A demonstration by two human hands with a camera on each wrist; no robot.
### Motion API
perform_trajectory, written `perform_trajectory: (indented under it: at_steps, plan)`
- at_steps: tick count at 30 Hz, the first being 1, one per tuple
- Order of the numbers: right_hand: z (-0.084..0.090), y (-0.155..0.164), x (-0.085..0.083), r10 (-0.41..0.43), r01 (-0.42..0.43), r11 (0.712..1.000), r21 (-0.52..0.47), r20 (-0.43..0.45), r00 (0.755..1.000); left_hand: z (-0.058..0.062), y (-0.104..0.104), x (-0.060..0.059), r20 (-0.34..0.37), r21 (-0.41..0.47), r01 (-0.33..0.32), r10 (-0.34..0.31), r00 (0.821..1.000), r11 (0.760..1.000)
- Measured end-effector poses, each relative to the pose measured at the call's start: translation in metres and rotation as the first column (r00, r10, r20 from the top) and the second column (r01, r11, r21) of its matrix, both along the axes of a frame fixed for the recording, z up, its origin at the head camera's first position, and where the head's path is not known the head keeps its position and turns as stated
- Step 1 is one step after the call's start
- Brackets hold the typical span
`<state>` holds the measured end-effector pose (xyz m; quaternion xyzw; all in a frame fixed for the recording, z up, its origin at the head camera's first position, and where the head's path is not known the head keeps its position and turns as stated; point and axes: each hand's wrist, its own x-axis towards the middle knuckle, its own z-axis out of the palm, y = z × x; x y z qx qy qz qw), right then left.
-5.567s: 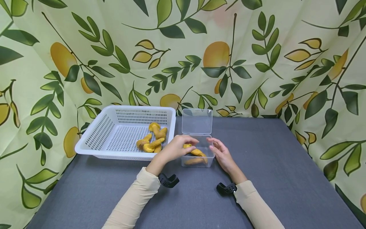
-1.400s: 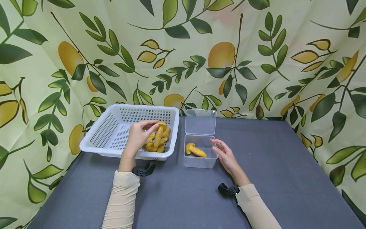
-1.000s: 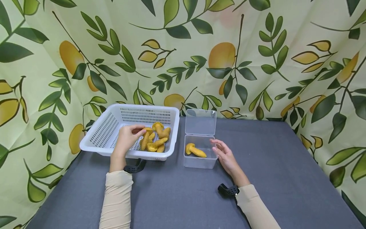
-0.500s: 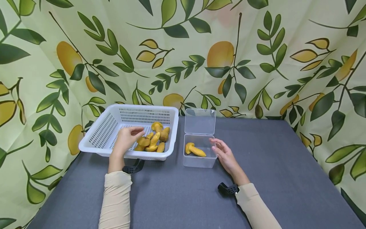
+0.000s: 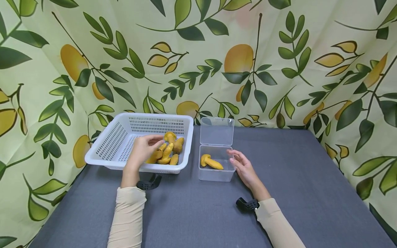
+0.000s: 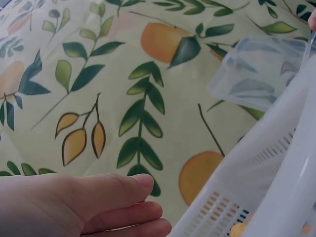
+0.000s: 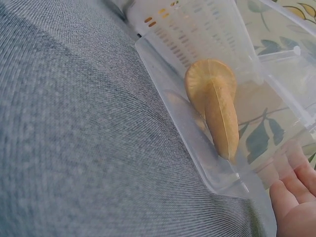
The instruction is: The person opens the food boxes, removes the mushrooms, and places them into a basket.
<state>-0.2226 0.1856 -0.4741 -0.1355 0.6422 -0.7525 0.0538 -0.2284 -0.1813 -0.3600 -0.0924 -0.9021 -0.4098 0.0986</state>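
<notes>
My left hand [image 5: 143, 148] hovers over the front of the white plastic basket [image 5: 108, 157] with nothing in its fingers. Several yellow-brown mushrooms lie at the basket's right end; one mushroom [image 5: 152, 158] is directly below the hand, partly covered by it. Just beyond the fingertips is another mushroom [image 5: 170, 137]. A single mushroom [image 5: 212, 162], also seen as the large mushroom [image 7: 217, 108] in the right wrist view, lies inside the clear plastic box [image 5: 214, 176]. My right hand [image 5: 245, 168] touches that box's right side with relaxed fingers. Extended, empty left fingers [image 6: 123, 190] show in the left wrist view.
The box's clear hinged lid [image 5: 216, 131] stands upright at its back. Box and basket sit side by side with a narrow gap on the grey tabletop [image 5: 198, 213]. A leaf-patterned cloth [image 5: 198, 79] hangs behind and at both sides.
A mushroom from the left hand now lies in the basket. Since then that hand has shifted slightly right over the mushrooms. Earlier, the box held more than one mushroom. The right hand stays at the box.
</notes>
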Motion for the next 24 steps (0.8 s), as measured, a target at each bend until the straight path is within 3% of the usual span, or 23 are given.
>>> perform_trajectory:
  at_steps: [10, 18, 24]
  plan:
    - [0.001, 0.0, 0.001, -0.013, 0.013, 1.0, 0.007, 0.013, 1.0, 0.004, 0.02, 0.004, -0.06, 0.018, 0.077, -0.076, 0.995, 0.997]
    - [0.001, 0.0, 0.0, -0.012, 0.011, 1.0, 0.018, 0.02, 1.0, 0.004, 0.036, 0.007, -0.032, 0.045, 0.147, -0.146, 0.989, 0.988]
    - [0.002, 0.001, 0.0, -0.005, 0.004, 1.0, 0.026, 0.014, 1.0, 0.002, 0.053, 0.006, -0.056, 0.045, 0.219, -0.216, 0.975, 0.975]
